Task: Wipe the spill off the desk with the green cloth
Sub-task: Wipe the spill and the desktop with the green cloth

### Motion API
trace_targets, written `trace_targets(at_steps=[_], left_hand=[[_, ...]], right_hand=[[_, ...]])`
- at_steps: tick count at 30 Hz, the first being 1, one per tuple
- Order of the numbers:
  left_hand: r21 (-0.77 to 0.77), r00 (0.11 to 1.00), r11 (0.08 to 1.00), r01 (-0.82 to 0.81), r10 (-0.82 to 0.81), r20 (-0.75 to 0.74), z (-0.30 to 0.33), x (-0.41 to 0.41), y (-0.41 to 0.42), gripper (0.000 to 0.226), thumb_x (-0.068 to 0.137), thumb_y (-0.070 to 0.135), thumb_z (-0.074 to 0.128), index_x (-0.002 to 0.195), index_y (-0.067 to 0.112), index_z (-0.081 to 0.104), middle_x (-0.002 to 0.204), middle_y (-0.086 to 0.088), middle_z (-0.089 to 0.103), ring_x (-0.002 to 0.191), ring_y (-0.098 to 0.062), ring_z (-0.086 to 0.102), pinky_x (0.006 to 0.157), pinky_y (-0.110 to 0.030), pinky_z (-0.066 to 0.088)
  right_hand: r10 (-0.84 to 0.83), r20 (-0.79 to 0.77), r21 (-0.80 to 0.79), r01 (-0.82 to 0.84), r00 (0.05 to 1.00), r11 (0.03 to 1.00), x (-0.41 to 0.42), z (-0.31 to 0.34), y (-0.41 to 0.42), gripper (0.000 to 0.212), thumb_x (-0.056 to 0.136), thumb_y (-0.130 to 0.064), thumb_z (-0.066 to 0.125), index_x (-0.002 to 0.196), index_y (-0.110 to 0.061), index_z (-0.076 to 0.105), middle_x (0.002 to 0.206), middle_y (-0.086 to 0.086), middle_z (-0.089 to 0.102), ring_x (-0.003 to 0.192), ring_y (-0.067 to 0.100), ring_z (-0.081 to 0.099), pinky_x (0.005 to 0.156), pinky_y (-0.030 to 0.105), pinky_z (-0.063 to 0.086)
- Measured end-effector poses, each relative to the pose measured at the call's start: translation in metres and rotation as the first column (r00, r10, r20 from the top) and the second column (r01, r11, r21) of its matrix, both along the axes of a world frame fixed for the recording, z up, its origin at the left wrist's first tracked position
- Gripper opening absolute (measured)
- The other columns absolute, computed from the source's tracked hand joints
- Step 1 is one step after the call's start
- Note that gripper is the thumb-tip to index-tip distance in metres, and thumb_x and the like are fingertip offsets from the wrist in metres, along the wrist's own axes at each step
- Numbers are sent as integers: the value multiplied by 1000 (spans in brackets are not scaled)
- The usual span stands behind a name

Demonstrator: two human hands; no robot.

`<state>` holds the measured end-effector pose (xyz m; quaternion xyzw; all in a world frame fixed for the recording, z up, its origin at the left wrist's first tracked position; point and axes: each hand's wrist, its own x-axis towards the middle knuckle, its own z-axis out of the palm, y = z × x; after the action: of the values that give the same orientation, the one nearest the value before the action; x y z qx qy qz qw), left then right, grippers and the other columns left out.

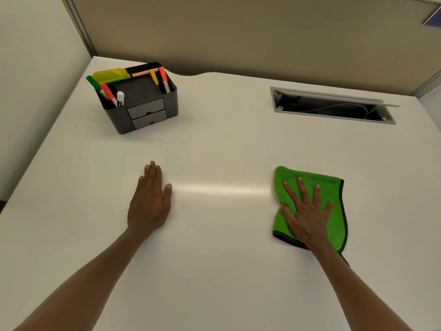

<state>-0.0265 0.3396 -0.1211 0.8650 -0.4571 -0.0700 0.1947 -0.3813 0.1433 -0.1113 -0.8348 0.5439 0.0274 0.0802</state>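
Note:
The green cloth [334, 211], edged in black, lies folded on the white desk [214, 259] at the right. My right hand [306, 211] presses flat on top of it with fingers spread, and the thumb is at the cloth's left edge. My left hand [150, 199] rests palm down on the bare desk to the left, fingers straight and together, holding nothing. Between the hands runs a pale shiny streak [222, 189] on the desk surface. I cannot tell whether it is liquid or a light reflection.
A dark desk organiser [143, 111] with markers and a yellow-green ruler stands at the back left. An open cable hatch [334, 108] is set into the desk at the back right. Partition walls [238, 39] close off the back and left.

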Motion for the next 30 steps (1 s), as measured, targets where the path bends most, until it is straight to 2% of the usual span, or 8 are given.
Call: trace_targets(at_steps=[5,11,16,21,26,30], left_hand=[[1,1000,1000,-4,4,1,-1,0,-1,67,99,40,18,154,2,11,165,-8,6,153,-16,2,125,-34,6],[-13,1000,1000,-5,5,28,-1,0,-2,70,97,43,14,153,1,17,164,-9,13,152,-18,8,124,-34,8],[-16,1000,1000,7,-7,11,0,1,-2,70,96,41,13,153,1,15,164,-8,11,152,-16,5,124,-31,4],[-25,1000,1000,1,-2,-6,2,0,-3,65,97,34,21,154,2,14,164,-7,11,152,-15,4,124,-30,3],[-39,1000,999,-3,3,6,3,0,-2,68,95,37,16,153,2,17,164,-8,13,152,-16,7,124,-30,5],[-77,999,997,-16,14,-34,3,0,-2,64,95,27,28,153,3,18,164,-8,14,152,-16,8,124,-30,8]], right_hand=[[-42,2,12,42,999,999,24,-1,-27,61,94,-67,27,147,-63,-1,165,-18,-8,152,33,-10,110,76,1],[-47,9,5,47,999,999,68,-4,-49,61,93,-70,24,148,-61,-1,165,-16,-8,152,36,-10,109,77,-2],[-26,38,-1,26,999,1000,117,-6,-59,64,90,-72,20,149,-58,2,166,-13,-6,151,39,-11,108,78,-5],[75,50,-4,-75,996,997,174,-5,-56,68,87,-75,17,151,-55,6,167,-11,-4,150,42,-11,106,79,-7],[196,77,-24,-195,978,981,226,-5,-38,70,87,-77,18,152,-53,11,167,-10,-2,149,44,-11,104,78,-11],[300,93,-27,-299,949,954,262,-5,-22,69,86,-77,17,151,-54,11,167,-9,-2,149,44,-11,104,80,-12]])
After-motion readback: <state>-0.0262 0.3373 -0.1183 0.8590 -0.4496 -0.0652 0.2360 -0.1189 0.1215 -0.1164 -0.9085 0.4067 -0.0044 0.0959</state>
